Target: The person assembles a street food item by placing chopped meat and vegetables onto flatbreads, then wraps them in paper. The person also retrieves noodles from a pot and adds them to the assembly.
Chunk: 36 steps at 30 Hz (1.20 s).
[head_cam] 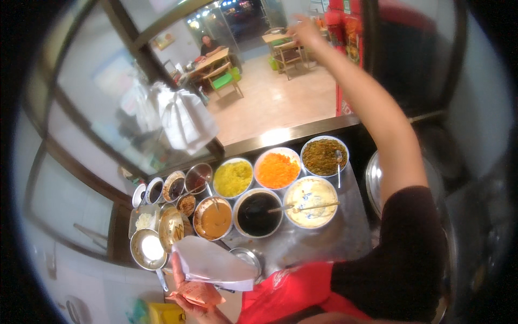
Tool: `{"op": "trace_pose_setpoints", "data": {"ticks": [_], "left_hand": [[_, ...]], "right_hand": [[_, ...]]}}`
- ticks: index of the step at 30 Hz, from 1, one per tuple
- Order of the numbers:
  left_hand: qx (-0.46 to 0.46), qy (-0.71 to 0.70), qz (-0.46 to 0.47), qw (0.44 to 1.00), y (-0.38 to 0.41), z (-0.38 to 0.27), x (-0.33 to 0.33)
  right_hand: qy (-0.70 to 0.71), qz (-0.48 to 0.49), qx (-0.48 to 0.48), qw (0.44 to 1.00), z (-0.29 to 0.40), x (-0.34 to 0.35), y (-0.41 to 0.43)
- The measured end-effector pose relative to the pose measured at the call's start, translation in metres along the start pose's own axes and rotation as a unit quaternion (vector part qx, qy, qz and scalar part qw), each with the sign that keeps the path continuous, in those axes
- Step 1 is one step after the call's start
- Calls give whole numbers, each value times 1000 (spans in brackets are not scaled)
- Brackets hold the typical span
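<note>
Low in the view, my left hand (194,310) grips a small paper-wrapped packet (200,294) with reddish print. A thin whitish plastic bag (218,263) spreads above the packet, by the same hand's fingers. My right arm is stretched up and forward over the counter's edge. At its end my right hand (307,34) is raised and somewhat blurred, its fingers apart with nothing visible in them. Between the hands stand bowls of shredded orange food (278,170), yellow food (233,178), chopped green food (323,156), dark liquid (259,213), brown sauce (213,218) and a pale mixture (311,202).
White plastic bags (184,117) hang from the window frame at left. A metal ledge (283,137) borders the steel counter (340,239). A saucepan (149,249) and smaller sauce bowls stand left; a round metal lid (374,182) lies right. Beyond, a person (210,46) sits at a table.
</note>
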<state>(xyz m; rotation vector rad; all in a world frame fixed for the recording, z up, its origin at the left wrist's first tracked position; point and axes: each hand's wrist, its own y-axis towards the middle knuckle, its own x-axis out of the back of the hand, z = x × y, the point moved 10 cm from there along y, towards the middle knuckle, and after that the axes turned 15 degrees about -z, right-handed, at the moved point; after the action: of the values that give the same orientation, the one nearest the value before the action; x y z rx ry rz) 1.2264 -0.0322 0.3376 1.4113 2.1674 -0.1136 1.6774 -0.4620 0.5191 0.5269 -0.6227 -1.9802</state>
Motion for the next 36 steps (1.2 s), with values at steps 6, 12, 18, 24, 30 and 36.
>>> {"op": "trace_pose_setpoints", "data": {"ticks": [6, 12, 18, 24, 30, 36], "left_hand": [[89, -72, 37, 993, 8, 34, -60], [116, -113, 35, 986, 0, 35, -49], [81, -21, -37, 996, -37, 23, 12], [64, -8, -56, 996, -78, 10, 32], [72, 20, -90, 993, -120, 0, 93], [-3, 153, -243, 958, -183, -53, 172]], "right_hand": [[176, 473, -166, 847, -32, -97, -354], [352, 414, -637, 546, -8, -51, -564], [436, 447, -633, 458, 29, -54, -543], [257, 449, -510, 687, 11, -52, -566], [237, 422, -487, 728, 37, -50, -578], [236, 463, -420, 745, 73, -53, -619]]}}
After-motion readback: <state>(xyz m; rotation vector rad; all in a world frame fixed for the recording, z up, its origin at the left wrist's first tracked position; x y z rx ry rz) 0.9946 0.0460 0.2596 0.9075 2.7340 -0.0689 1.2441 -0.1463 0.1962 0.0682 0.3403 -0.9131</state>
